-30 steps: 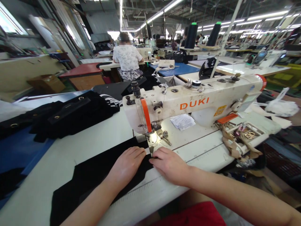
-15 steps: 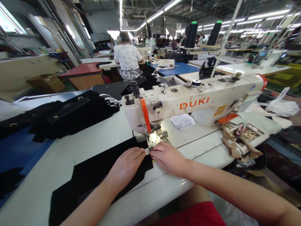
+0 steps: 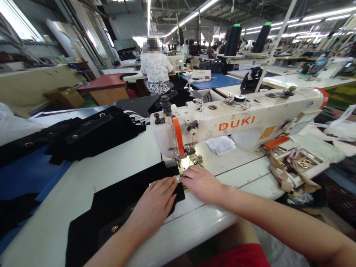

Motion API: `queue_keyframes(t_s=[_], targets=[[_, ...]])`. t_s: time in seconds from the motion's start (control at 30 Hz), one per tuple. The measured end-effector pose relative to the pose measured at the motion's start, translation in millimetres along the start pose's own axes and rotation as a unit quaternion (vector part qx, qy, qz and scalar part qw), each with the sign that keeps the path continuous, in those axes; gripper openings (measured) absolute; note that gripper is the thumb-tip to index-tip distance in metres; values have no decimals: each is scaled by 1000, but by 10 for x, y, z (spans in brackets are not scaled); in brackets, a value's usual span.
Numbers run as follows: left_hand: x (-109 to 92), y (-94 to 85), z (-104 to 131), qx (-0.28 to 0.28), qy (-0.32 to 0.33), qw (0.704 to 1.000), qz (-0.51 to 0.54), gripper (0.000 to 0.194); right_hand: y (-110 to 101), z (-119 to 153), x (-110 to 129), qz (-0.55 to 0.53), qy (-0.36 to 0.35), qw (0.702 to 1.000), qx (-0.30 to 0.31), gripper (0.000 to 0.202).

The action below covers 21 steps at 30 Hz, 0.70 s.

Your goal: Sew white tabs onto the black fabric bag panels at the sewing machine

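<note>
A black fabric panel point(image 3: 122, 193) lies on the sewing table, its far right end at the presser foot of the white sewing machine point(image 3: 211, 118). My left hand point(image 3: 155, 200) rests flat on the panel, fingers stretched out towards the needle area. Close to the fingertips is a small white strip point(image 3: 178, 178), mostly covered. My right hand point(image 3: 201, 185) has its fingers together and bent at the strip and the panel's right edge, just in front of the needle plate point(image 3: 184, 164). Below my left wrist, a gold eyelet point(image 3: 115, 228) shows on the black fabric.
Black pieces with gold eyelets point(image 3: 94, 129) are piled at the left. On the right stands a tray point(image 3: 303, 163) with metal rings and tan straps. Folded white paper point(image 3: 221, 145) lies under the machine arm. Another person point(image 3: 156, 68) sits at a machine ahead.
The whole view has shifted slightly. My left hand has flattened and its fingers have spread along the panel, and the gold eyelet has come into sight. My right hand stays by the needle plate.
</note>
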<state>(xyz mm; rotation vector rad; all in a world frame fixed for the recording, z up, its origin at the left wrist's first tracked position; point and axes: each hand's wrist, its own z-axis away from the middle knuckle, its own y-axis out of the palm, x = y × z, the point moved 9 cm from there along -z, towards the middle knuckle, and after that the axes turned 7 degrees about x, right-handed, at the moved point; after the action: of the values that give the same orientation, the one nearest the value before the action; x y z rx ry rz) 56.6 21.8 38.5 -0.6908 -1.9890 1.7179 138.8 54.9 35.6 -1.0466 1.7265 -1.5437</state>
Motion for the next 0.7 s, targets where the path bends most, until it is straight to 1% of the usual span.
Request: queue_keyframes(t_s=[0.17,0.33,0.57,0.7], targets=[[103,55,-154,5,0,1000,8,40,-9,-76,-120,25,-7,1000,-11,9],[229,80,-286,-3,-2,999,37,40,-20,-127,-239,22,7,1000,-21,13],[313,101,-325,-9,-4,999,53,39,-8,-157,-282,20,22,999,-22,16],[326,108,-329,-8,-10,998,59,39,-2,-164,-295,26,26,999,-20,16]])
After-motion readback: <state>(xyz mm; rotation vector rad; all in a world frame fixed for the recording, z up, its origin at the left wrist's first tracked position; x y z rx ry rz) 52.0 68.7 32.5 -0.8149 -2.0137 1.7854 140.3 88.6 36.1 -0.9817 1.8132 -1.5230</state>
